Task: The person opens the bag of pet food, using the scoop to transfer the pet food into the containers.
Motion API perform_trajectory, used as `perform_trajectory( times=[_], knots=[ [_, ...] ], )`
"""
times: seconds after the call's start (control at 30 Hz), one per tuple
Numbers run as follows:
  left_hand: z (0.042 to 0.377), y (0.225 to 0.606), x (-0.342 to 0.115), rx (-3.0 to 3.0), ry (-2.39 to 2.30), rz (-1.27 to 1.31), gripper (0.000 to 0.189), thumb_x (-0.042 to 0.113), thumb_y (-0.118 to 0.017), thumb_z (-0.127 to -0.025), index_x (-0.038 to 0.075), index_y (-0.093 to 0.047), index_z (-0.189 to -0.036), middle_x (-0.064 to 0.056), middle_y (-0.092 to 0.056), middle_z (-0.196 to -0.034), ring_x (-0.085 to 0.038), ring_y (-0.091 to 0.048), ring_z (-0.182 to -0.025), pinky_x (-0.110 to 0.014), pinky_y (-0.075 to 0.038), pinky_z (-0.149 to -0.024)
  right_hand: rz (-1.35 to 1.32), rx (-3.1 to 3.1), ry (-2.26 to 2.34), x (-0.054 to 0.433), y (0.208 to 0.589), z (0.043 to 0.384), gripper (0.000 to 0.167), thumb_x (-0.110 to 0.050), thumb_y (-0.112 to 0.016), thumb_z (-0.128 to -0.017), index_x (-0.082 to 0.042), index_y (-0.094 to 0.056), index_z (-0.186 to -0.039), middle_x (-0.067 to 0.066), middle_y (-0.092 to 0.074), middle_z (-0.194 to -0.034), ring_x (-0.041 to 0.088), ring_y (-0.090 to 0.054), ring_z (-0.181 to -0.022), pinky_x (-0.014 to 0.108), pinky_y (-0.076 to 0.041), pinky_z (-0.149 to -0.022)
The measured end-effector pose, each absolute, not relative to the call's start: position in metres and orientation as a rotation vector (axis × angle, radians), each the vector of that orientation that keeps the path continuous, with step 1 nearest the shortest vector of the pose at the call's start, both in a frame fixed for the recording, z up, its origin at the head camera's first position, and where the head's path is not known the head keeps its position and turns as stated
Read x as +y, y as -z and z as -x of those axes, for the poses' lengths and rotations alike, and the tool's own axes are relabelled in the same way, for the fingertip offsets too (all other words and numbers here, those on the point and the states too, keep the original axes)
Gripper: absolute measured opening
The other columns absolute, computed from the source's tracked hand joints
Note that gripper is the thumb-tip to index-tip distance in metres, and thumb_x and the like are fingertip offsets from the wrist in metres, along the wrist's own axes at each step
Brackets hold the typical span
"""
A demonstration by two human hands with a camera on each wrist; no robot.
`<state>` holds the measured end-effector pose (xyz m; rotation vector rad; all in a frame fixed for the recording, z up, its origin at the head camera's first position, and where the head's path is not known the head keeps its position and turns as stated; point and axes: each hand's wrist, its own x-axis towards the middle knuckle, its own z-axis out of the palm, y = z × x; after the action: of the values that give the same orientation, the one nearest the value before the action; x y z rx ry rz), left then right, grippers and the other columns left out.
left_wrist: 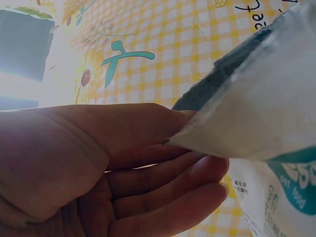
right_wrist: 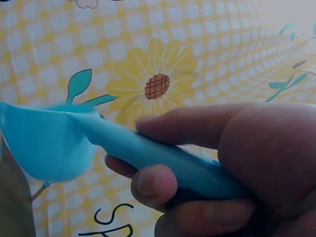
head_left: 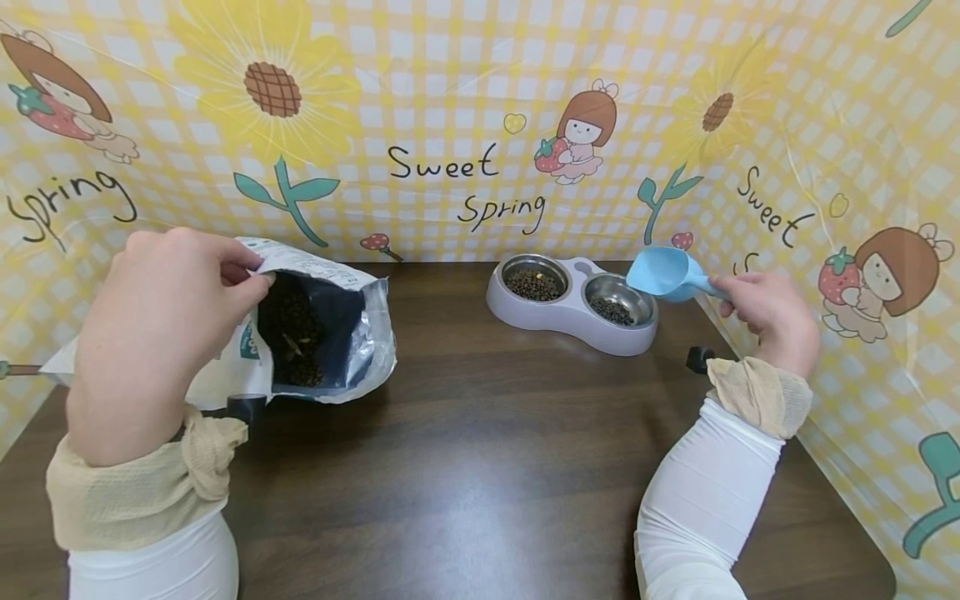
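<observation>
My left hand [head_left: 168, 325] pinches the rim of a white pet food bag [head_left: 375, 333] between thumb and fingers. The bag's mouth faces right, showing a foil lining and brown kibble [head_left: 296, 333] inside. In the left wrist view, the bag [left_wrist: 247, 113] shows a teal "pet food" label. With my right hand [head_left: 776, 312] I grip the handle of a light blue scoop [head_left: 666, 273], held above the right bowl of a double pet bowl [head_left: 555, 317]. The scoop [right_wrist: 49, 143] appears closer in the right wrist view. Kibble lies in both steel bowls, more in the left one.
A dark wooden table [head_left: 465, 467] carries the double bowl near its back edge. Behind and on both sides hangs a yellow checked cloth [head_left: 450, 83] printed with flowers and girls. The right side of the cloth stands close to my right hand.
</observation>
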<state>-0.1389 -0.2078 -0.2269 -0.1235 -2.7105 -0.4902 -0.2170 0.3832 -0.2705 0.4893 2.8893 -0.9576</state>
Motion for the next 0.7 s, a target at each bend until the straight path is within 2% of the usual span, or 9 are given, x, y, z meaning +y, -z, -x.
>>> perform_trajectory(
  times=[0.1, 0.3, 0.47, 0.53, 0.7],
  knots=[
    [0.139, 0.227, -0.207, -2.713, 0.489, 0.122, 0.025, 0.016, -0.07, -0.097, -0.003, -0.082, -0.108, -0.024, -0.082, -0.096, -0.057, -0.069, -0.086, -0.063, -0.053, -0.071, -0.514, 2.835, 1.064, 0.384, 0.269, 0.217, 0.055, -0.051, -0.051, -0.11, -0.025, -0.074, -0.068, -0.013, -0.053, -0.055, 0.01, -0.042, -0.056, 0.033, -0.037, -0.056],
    [0.139, 0.227, -0.206, -2.732, 0.486, 0.11, 0.026, 0.016, -0.07, -0.099, -0.004, -0.081, -0.111, -0.025, -0.082, -0.099, -0.057, -0.07, -0.091, -0.064, -0.054, -0.075, -0.387, 2.628, 1.473, 0.386, 0.268, 0.219, 0.049, -0.046, -0.047, -0.114, -0.032, -0.072, -0.073, -0.017, -0.063, -0.06, 0.004, -0.042, -0.052, 0.03, -0.031, -0.053],
    [0.139, 0.227, -0.206, -2.722, 0.485, 0.113, 0.026, 0.015, -0.07, -0.098, -0.005, -0.081, -0.11, -0.026, -0.082, -0.098, -0.057, -0.069, -0.09, -0.062, -0.054, -0.072, -0.223, 2.363, 1.852, 0.381, 0.265, 0.221, 0.044, -0.035, -0.054, -0.114, -0.019, -0.076, -0.079, -0.008, -0.066, -0.062, 0.006, -0.039, -0.047, 0.028, -0.023, -0.051],
    [0.139, 0.227, -0.206, -2.717, 0.481, 0.119, 0.025, 0.016, -0.07, -0.098, -0.004, -0.081, -0.109, -0.025, -0.082, -0.097, -0.057, -0.069, -0.09, -0.062, -0.053, -0.072, -0.144, 2.244, 1.983, 0.376, 0.263, 0.221, 0.04, -0.03, -0.057, -0.113, -0.014, -0.076, -0.083, -0.004, -0.067, -0.063, 0.008, -0.039, -0.047, 0.025, -0.023, -0.051],
    [0.139, 0.227, -0.207, -2.716, 0.47, 0.127, 0.026, 0.016, -0.069, -0.099, -0.004, -0.081, -0.11, -0.025, -0.082, -0.098, -0.058, -0.068, -0.091, -0.065, -0.053, -0.076, 0.123, 1.992, 2.178, 0.352, 0.26, 0.226, 0.032, -0.023, -0.054, -0.115, -0.008, -0.074, -0.094, 0.001, -0.068, -0.064, 0.006, -0.044, -0.047, 0.022, -0.018, -0.052]
  ],
)
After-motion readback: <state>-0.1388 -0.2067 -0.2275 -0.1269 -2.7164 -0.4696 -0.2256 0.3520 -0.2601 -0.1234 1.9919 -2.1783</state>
